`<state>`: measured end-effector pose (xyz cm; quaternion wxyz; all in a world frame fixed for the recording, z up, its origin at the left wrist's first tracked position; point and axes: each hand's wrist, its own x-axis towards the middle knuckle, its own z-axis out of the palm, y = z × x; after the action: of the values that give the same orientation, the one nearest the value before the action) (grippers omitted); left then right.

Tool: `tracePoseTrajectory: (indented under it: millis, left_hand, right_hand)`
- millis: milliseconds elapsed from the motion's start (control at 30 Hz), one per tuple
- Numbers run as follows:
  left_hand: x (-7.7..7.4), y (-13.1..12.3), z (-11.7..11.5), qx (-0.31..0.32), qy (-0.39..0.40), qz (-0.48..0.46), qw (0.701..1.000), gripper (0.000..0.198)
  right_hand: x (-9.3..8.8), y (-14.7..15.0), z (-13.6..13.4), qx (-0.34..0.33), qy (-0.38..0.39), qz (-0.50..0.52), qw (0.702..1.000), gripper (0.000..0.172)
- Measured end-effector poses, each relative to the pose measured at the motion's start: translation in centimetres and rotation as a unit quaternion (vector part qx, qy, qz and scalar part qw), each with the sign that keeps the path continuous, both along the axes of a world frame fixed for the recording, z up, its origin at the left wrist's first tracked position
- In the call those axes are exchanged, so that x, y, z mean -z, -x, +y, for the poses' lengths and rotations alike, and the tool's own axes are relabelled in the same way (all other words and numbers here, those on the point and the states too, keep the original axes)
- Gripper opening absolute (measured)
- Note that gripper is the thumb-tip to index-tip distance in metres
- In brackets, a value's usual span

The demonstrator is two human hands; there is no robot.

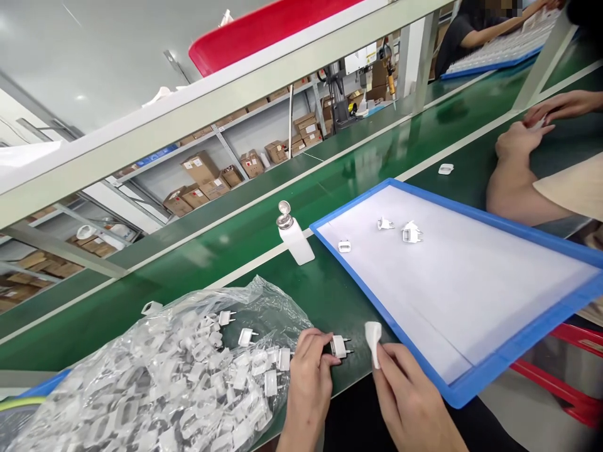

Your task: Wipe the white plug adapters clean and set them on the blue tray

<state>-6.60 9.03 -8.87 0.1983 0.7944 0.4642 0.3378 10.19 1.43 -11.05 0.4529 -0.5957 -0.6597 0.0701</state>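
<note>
Between the thumb and fingers of my left hand [309, 376] is a white two-pin plug adapter [339, 346], its pins pointing right. My right hand [406, 389] pinches a folded white cloth [374, 336], which sticks up above the fingertips. To the left, a clear plastic bag [264, 295] spreads over the green bench, full of white plug parts [188, 370]. A blue-rimmed tray [377, 300] with a white bottom lies to the right of my hands. On it are a few plug adapters [412, 232] and a small white frame-like piece [345, 247].
A white pump bottle [298, 242] with a metal top stands behind the tray's left corner. Another person's hands [527, 135] work at the right, near a loose white piece [445, 169]. A metal beam [226, 81] crosses above the green conveyor [202, 248]. Cardboard boxes [200, 168] fill shelves behind.
</note>
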Motion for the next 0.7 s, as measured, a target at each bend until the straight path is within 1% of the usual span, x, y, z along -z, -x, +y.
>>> tracePoseTrajectory:
  millis: [67,133,200,300,367,467,567,700]
  left_hand:
    - [-0.4,-0.1,0.0,0.003,0.004,0.007,1.000,0.042]
    - [-0.8,-0.2,0.0,0.005,0.008,0.011,1.000,0.036]
    - [-1.1,-0.2,0.1,0.005,0.015,0.011,1.000,0.032]
    - [-1.3,-0.3,0.2,0.008,0.031,0.009,0.999,0.034]
    - [-1.2,-0.3,0.1,0.004,0.025,0.011,1.000,0.040]
    - [-0.8,-0.1,-0.3,-0.007,-0.008,0.016,1.000,0.045]
    - [-0.6,-0.1,-0.5,0.010,-0.038,0.027,0.999,0.047]
    - [-0.7,-0.3,-0.3,0.008,-0.067,0.042,0.997,0.034]
  right_hand:
    - [-0.2,0.7,0.8,-0.061,-0.019,-0.016,0.998,0.037]
    - [-0.6,1.2,1.8,-0.126,-0.022,-0.038,0.991,0.042]
    - [-1.0,1.2,2.9,-0.153,0.001,-0.039,0.987,0.043]
    - [-1.7,0.6,4.2,-0.153,0.059,-0.020,0.986,0.041]
    - [-1.9,0.4,4.6,-0.143,0.063,-0.018,0.988,0.039]
    - [-1.5,0.9,3.9,-0.139,0.032,-0.035,0.989,0.038]
    - [-0.3,1.9,2.6,-0.123,-0.017,-0.065,0.990,0.038]
    - [1.2,2.8,1.3,-0.105,-0.066,-0.084,0.989,0.040]
